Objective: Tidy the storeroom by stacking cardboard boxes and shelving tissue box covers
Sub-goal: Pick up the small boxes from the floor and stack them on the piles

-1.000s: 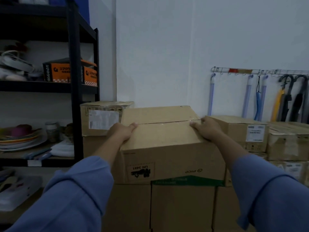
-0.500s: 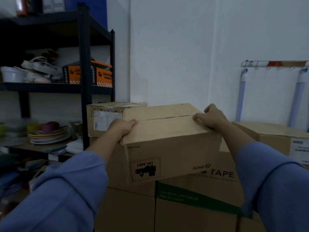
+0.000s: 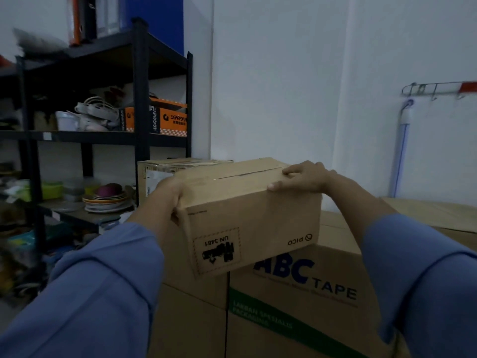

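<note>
A brown cardboard box [image 3: 253,218] with an upside-down "UN 3481" label and "PICO" print is tilted in the air between my hands. My left hand [image 3: 169,196] grips its near left corner, thumb side on the edge. My right hand [image 3: 303,177] grips its top right edge with fingers curled over. Under it stands a large "ABC TAPE" carton [image 3: 304,288] with a green stripe. Another labelled box [image 3: 157,174] sits behind, next to the shelf. No tissue box cover is in view.
A black metal shelf rack [image 3: 140,99] stands at the left with plates [image 3: 105,200], white items and an orange box [image 3: 167,120]. More cartons [image 3: 438,215] lie at the right. A hook rail [image 3: 438,89] and a blue tube [image 3: 401,151] hang on the white wall.
The box has come up off the stack and tilted, moving left toward me. My view has turned left and closer, so the umbrellas at right are gone.
</note>
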